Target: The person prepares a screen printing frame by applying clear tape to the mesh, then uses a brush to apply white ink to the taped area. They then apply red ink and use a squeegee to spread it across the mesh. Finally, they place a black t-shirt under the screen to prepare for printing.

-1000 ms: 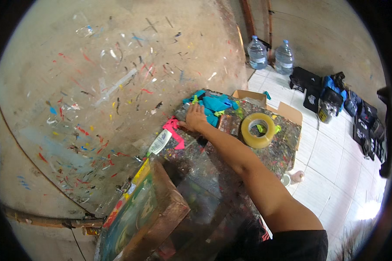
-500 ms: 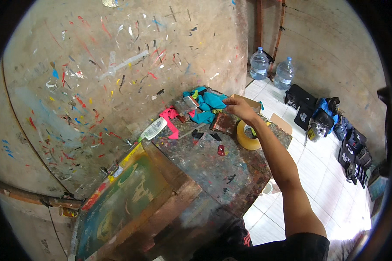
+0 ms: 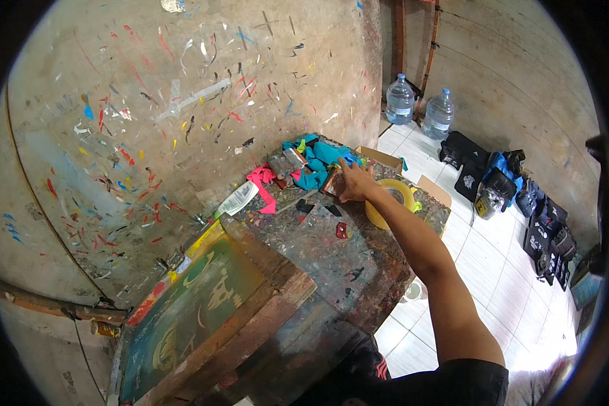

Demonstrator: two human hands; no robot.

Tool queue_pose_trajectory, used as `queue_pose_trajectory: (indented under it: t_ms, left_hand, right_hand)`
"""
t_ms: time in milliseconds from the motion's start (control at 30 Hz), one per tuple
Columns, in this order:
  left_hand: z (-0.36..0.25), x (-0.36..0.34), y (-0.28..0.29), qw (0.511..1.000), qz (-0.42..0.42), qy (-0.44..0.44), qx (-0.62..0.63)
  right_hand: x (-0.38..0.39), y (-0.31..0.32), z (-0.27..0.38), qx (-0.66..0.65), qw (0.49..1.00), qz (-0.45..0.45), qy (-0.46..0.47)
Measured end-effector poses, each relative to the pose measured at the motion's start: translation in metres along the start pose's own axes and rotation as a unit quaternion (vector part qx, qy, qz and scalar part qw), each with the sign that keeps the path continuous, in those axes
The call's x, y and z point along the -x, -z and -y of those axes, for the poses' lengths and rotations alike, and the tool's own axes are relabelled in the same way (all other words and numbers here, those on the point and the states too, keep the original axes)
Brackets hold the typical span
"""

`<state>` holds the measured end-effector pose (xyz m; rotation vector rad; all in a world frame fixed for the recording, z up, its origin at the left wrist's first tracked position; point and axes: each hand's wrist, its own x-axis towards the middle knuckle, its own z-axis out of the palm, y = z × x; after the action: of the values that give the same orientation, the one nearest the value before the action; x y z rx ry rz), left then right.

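My right hand (image 3: 356,183) reaches over the far part of a paint-stained table (image 3: 298,250). Its fingers and thumb are closed around a reddish-brown block (image 3: 330,183), partly hidden behind the hand. Bunched teal cloth (image 3: 312,180) lies just beyond the fingers, with a strip of pink cloth (image 3: 266,191) to its left. Under my forearm sits a roll of yellowish tape (image 3: 377,215), partly covered. My left hand is out of view.
A framed printing screen (image 3: 210,291) leans tilted at the near left. A white plastic piece (image 3: 237,198) and a small red scrap (image 3: 342,231) lie on the table. Past an open cardboard box (image 3: 381,159), two large water bottles (image 3: 438,115) and dark packaged goods (image 3: 490,183) stand along the wall.
My right hand has come down and nearer from above the teal cloth, and its fingers have closed around the reddish-brown block. My forearm now covers more of the tape roll.
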<state>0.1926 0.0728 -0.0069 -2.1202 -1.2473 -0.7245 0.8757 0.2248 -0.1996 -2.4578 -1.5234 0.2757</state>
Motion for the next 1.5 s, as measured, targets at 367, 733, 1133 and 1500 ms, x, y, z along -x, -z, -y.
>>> queue_pose_trajectory:
  t_ms: [367,733,1133,1500]
  left_hand:
    - [0.005,0.002,-0.004,0.999,0.014,0.030,0.006]
    - [0.005,0.000,0.003,0.999,0.043,0.032,0.006]
    - [-0.001,-0.023,0.000,1.000,-0.005,0.010,-0.007]
    - [0.002,-0.010,0.013,0.997,0.060,0.034,-0.043]
  right_hand:
    - [-0.064,-0.020,-0.015,-0.120,0.987,-0.106,-0.015]
    - [-0.134,-0.033,-0.010,-0.045,0.989,-0.143,0.003]
    - [-0.126,-0.013,-0.020,-0.086,0.980,-0.177,-0.034]
    - [0.106,0.056,-0.037,-0.084,0.991,-0.106,0.017]
